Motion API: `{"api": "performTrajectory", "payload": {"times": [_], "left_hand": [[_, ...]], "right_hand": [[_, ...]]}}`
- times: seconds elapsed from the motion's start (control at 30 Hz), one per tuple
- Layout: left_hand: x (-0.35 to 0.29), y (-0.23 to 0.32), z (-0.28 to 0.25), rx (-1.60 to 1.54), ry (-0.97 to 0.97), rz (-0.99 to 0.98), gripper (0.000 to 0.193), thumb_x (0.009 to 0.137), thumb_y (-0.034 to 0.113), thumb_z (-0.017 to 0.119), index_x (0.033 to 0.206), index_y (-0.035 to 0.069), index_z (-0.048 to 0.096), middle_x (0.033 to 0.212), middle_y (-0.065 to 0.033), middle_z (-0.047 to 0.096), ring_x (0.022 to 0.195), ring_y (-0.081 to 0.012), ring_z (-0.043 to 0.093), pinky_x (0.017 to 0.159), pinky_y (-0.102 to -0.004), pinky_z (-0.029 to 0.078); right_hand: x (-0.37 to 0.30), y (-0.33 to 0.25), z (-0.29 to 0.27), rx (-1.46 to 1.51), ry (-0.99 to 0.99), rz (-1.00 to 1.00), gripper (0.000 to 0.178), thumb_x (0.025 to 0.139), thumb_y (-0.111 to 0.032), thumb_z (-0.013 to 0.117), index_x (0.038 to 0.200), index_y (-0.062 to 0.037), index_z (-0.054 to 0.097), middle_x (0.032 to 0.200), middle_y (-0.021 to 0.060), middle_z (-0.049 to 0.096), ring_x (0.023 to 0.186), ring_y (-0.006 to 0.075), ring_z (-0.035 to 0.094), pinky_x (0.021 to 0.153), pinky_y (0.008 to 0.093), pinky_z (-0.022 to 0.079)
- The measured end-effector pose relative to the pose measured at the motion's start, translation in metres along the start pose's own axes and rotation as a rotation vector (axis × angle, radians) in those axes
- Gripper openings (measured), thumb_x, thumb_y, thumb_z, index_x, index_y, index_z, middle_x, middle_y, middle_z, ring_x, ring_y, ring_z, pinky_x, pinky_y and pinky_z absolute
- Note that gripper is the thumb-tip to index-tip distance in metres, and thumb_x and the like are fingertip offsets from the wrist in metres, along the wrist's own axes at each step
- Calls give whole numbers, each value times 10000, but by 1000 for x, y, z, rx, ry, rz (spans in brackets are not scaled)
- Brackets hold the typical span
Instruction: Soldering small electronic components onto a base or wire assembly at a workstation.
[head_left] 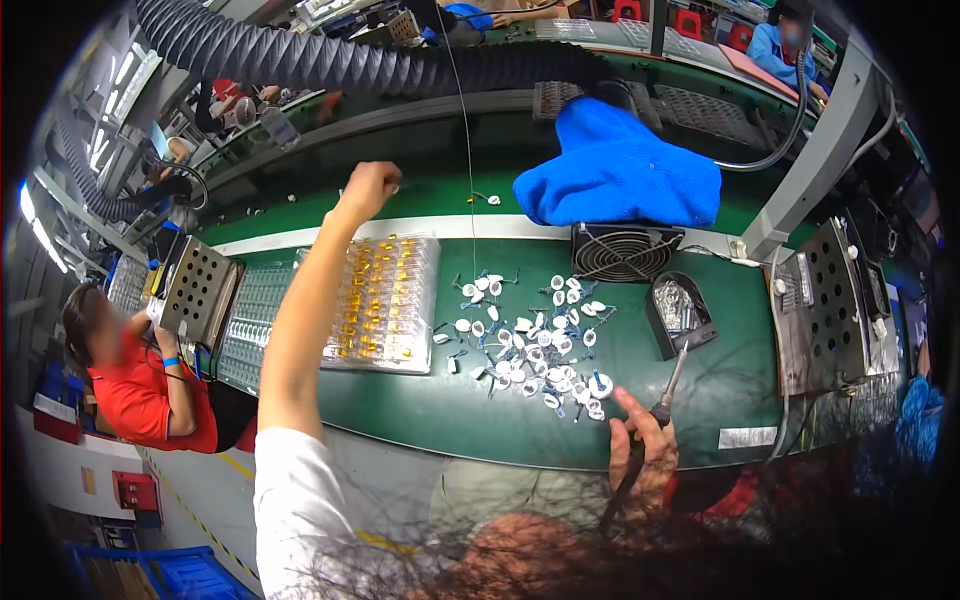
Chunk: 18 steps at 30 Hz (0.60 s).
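Note:
My left hand [370, 187] reaches far out over the green conveyor belt, fingers closed; a small white part [395, 189] shows at the fingertips, its kind too small to tell. At the bench's near edge my right hand [648, 452] grips a soldering iron [662, 408], its metal tip pointing up and away. The index finger stretches toward a scattered pile of small white oval parts with short blue wires [540, 345]. Left of the pile stands a stack of clear trays [425, 300] holding rows of yellow pieces, under my left forearm.
Behind the pile a black fan [625, 252] stands under a blue cloth [625, 175]. A black holder [680, 315] with metallic contents sits right of the pile. Farther right is a perforated metal box [835, 300]. A ribbed hose [350, 65] hangs overhead. A person in red [150, 385] sits left.

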<state>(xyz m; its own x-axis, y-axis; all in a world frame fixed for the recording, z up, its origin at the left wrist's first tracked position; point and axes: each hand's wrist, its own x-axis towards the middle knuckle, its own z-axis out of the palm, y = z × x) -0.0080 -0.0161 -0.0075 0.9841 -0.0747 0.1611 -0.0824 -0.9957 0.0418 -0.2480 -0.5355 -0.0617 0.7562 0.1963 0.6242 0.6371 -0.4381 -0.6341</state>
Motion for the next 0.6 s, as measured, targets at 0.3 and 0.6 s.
{"api": "performTrajectory", "payload": {"times": [0.3, 0.6], "left_hand": [[-79, 139, -57, -565, -97, 304, 229, 878, 9, 755, 1103, -33, 749, 980, -142, 782, 908, -204, 761, 855, -327, 601], [-117, 93, -74, -402, 63, 184, 180, 893, 2, 730, 1070, -28, 744, 991, -151, 773, 886, -244, 754, 812, -343, 593]], "right_hand": [[-11, 9, 1, -34, 55, -41, 386, 845, 80, 770, 1189, 40, 599, 1132, 228, 755, 920, 351, 724, 716, 354, 583], [-11, 14, 3, -4, 88, -63, 361, 876, 94, 736, 1210, 41, 609, 1129, 187, 763, 841, 303, 703, 657, 336, 559]]}}
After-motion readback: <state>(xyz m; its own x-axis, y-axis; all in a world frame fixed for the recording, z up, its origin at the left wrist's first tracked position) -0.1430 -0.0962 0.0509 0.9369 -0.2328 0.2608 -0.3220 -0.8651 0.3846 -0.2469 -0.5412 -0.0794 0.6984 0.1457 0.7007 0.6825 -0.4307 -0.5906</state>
